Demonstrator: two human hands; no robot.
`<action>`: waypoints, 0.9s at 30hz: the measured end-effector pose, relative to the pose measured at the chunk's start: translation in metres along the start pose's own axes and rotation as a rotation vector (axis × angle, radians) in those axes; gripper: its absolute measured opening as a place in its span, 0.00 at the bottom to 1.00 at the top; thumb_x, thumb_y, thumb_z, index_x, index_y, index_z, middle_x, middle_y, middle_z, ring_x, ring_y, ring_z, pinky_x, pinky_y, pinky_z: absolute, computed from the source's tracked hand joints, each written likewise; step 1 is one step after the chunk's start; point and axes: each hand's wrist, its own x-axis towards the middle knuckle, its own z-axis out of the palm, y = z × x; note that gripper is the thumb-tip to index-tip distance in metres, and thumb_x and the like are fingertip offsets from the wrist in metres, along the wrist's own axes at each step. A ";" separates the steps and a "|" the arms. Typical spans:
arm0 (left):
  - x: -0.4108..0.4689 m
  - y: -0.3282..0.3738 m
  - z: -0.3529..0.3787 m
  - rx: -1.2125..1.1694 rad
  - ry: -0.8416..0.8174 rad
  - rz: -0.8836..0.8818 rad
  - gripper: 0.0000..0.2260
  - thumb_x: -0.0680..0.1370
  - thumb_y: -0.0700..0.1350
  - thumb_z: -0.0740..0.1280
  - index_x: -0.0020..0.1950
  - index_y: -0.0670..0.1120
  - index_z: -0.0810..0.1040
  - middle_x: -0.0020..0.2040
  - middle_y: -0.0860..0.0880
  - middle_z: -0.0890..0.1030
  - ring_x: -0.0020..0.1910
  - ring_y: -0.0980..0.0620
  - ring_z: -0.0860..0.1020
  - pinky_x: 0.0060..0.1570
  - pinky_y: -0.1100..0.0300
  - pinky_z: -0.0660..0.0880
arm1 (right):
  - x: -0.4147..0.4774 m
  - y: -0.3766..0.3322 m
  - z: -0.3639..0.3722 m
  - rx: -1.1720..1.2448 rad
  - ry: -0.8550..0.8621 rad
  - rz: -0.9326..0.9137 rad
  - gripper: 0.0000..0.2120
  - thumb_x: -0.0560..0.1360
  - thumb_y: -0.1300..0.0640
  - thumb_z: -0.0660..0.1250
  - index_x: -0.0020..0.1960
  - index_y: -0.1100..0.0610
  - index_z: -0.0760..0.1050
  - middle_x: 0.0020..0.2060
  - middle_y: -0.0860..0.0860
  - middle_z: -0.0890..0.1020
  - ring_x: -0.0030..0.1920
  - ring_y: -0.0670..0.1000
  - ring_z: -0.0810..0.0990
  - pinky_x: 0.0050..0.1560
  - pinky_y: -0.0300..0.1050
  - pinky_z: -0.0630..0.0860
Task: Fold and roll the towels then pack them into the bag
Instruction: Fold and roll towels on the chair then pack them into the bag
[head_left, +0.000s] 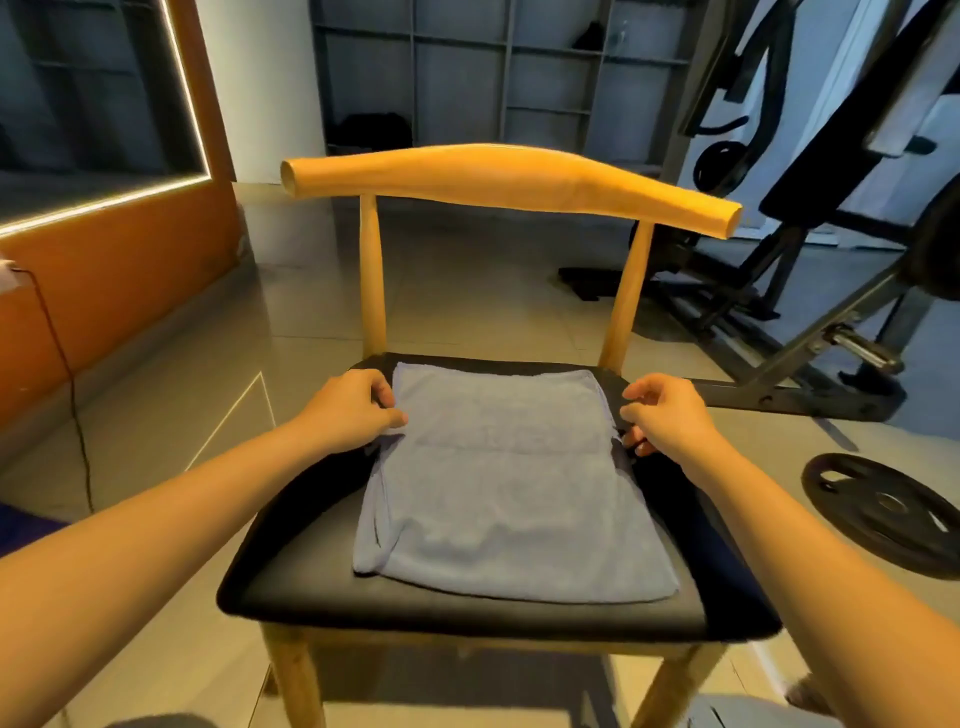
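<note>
A grey-blue towel (498, 483) lies folded flat on the black seat (415, 608) of a wooden chair, with a fold line across its middle. My left hand (353, 405) pinches the towel's left edge near the far corner. My right hand (665, 410) pinches the right edge at about the same height, fingers curled round the cloth. No bag is in view.
The chair's wooden backrest (509, 182) rises just beyond the towel. A weight bench and rack (810, 260) stand at the right, and a black weight plate (883, 509) lies on the tiled floor. A cable (67, 374) hangs along the orange wall at the left.
</note>
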 end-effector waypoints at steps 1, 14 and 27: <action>-0.016 0.002 -0.004 -0.026 -0.021 -0.022 0.10 0.75 0.49 0.76 0.46 0.44 0.80 0.38 0.47 0.82 0.38 0.49 0.80 0.40 0.54 0.77 | -0.016 0.004 -0.003 -0.067 -0.011 -0.033 0.05 0.77 0.66 0.67 0.51 0.58 0.76 0.40 0.59 0.83 0.32 0.55 0.81 0.24 0.42 0.75; -0.172 0.012 0.020 0.181 0.091 0.089 0.18 0.71 0.60 0.76 0.40 0.50 0.74 0.35 0.52 0.79 0.34 0.54 0.77 0.33 0.64 0.72 | -0.141 0.031 -0.028 -0.277 -0.296 0.136 0.16 0.81 0.52 0.65 0.44 0.64 0.80 0.29 0.58 0.84 0.20 0.49 0.74 0.24 0.38 0.71; -0.184 0.010 0.030 0.117 0.223 0.022 0.11 0.73 0.48 0.75 0.34 0.46 0.78 0.35 0.50 0.78 0.34 0.53 0.77 0.33 0.63 0.72 | -0.162 0.035 -0.044 0.331 -0.377 0.292 0.09 0.78 0.59 0.71 0.53 0.65 0.79 0.40 0.62 0.87 0.35 0.57 0.85 0.34 0.46 0.84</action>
